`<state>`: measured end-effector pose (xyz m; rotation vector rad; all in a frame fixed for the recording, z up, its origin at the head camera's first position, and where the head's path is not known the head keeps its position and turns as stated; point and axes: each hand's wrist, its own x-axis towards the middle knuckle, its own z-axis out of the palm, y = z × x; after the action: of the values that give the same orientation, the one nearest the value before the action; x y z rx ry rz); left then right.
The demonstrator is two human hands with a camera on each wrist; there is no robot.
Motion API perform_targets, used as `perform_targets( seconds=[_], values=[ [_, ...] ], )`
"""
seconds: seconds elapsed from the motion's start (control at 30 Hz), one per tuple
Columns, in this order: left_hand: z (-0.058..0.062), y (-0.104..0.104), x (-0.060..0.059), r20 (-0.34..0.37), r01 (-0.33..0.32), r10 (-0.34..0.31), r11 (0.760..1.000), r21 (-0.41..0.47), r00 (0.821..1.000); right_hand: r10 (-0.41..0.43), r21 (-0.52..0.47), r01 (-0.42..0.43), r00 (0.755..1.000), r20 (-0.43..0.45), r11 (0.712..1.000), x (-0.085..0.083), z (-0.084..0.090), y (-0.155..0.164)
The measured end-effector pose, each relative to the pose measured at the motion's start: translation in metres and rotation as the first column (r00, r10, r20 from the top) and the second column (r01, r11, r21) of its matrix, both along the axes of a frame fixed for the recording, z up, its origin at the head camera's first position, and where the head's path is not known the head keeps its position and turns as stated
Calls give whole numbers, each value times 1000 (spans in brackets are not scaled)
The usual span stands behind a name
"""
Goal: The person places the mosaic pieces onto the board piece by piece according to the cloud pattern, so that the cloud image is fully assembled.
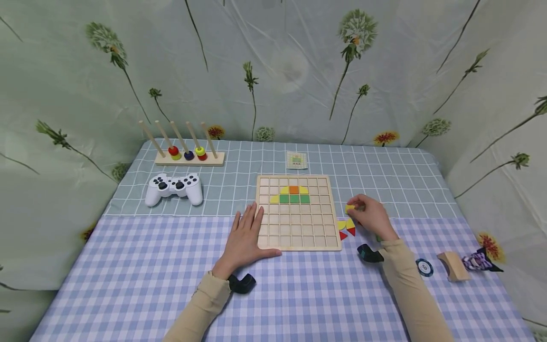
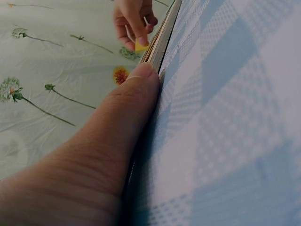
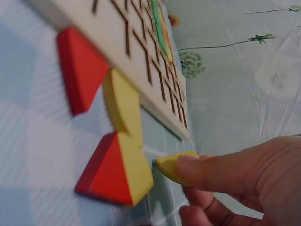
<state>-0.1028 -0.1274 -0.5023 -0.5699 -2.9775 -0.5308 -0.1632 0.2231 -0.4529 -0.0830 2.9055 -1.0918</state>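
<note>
Fingers first: the right hand has its thumb and fingertips pinched on a small yellow piece, held just off the right edge of the wooden grid board, apart from it and low over the cloth. Left hand lies flat with straight fingers on the tablecloth, its thumb side pressed against the board's near-left edge, holding nothing, just steadying.

Looks to me like we're in the pick-up bit, piece in hand but not yet carried over. A little cluster of orange, yellow and green pieces already sits in the far rows of the board. Next move probably needs the piece brought left and far across the board and dropped square into a cell, so it has to be turned to match the cell.

Orientation: from the right wrist view the piece looks like a flat wedge with a curved edge, its flat face roughly level, its long axis running along the board's right edge. Can't tell the exact shape. Spare red and yellow pieces lie on the cloth just near of it, beside the board.
</note>
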Motion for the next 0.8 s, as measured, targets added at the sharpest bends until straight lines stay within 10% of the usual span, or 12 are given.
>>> perform_targets(
  seconds=[0.6, 0.8],
  values=[
    [2, 0, 1, -4, 2, -2, 1000, -17, 1000, 47, -220, -53, 998, -29, 974, -28, 10, -42],
    [2, 0, 0, -1, 0, 0, 1000, -18, 1000, 84, -112, -84, 996, -4, 990, -34, 13, -59]
  ],
)
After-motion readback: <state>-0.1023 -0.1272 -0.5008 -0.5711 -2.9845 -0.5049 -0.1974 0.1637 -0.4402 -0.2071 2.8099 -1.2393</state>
